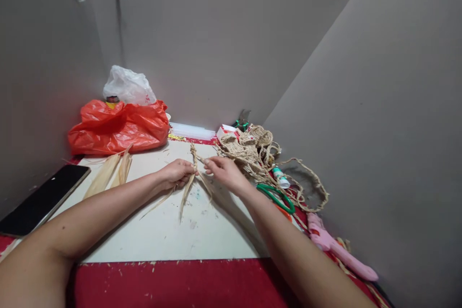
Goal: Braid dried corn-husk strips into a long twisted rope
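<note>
A short braid of dried husk (194, 151) stands up from between my hands, with its loose pale strands (186, 198) trailing down toward me. My left hand (177, 173) pinches the braid's lower end between thumb and fingers. One strand, twisted narrow, runs to my right hand (224, 172), whose thumb and fingers are closed on it. Flat dried husk leaves (104, 176) lie left of my left hand. Both hands are over a white board (162, 240). The exact crossing of the strands is partly hidden by my fingers.
An orange-red plastic bag (121, 130) and a white bag (128, 86) sit back left, near a phone (45, 197). Right are coiled braided rope (245, 149), green-handled scissors (276, 198), a pink glue gun (337, 250) and green-handled pliers (242, 121). Grey walls (216, 48) enclose the board.
</note>
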Demonstrator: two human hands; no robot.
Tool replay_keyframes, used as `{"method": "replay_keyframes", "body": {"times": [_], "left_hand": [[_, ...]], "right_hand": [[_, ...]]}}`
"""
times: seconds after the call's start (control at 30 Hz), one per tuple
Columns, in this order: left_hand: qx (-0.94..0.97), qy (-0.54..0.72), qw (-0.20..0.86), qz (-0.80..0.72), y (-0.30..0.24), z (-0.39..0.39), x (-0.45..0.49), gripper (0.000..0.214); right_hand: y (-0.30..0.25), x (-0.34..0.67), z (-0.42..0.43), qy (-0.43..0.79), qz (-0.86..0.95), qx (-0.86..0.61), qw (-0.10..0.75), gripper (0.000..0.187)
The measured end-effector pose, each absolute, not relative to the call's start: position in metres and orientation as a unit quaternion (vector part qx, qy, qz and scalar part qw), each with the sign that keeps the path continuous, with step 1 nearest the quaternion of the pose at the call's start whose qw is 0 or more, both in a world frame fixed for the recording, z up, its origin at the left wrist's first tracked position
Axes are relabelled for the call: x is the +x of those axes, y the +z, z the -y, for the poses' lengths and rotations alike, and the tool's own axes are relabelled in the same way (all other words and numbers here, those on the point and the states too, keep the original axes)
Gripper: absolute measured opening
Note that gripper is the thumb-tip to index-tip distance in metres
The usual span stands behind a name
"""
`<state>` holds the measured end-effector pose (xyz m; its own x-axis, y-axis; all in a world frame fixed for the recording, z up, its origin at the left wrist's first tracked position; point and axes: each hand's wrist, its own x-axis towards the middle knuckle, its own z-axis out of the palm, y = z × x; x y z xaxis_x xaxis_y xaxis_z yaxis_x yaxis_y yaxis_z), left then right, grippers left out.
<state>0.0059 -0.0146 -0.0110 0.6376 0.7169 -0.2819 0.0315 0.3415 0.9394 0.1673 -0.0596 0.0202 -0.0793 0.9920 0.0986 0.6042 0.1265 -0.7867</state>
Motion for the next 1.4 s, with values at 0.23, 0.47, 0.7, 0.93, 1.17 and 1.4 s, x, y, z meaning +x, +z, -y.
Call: {"method": "replay_keyframes", "body": {"times": [0.23,0.47,0.7,0.93,1.17,1.4], "left_hand": [[0.582,0.202,0.716,-0.329,-0.015,0.009,0.0,0.015],[0.633,0.168,0.674,-0.341,-0.01,0.005,-0.007,0.021],[0.707,0.16,0.574,-0.382,0.002,0.007,-0.012,0.031],[0.826,0.103,0.361,-0.42,0.018,0.01,-0.017,0.025],[0.864,0.099,0.169,-0.464,0.009,0.044,0.004,0.033],[0.868,0.085,0.152,-0.466,0.008,0.074,0.012,0.026]], "right_hand": [[-0.002,0.152,0.034,0.593,0.546,-0.548,0.225,0.039],[-0.007,0.174,0.026,0.723,0.498,-0.453,0.156,0.038],[-0.009,0.151,0.039,0.741,0.384,-0.47,0.287,0.027],[-0.009,0.144,0.046,0.701,0.346,-0.519,0.346,0.023],[-0.011,0.139,0.046,0.719,0.309,-0.501,0.371,0.031],[-0.014,0.143,0.045,0.736,0.298,-0.48,0.373,0.025]]}}
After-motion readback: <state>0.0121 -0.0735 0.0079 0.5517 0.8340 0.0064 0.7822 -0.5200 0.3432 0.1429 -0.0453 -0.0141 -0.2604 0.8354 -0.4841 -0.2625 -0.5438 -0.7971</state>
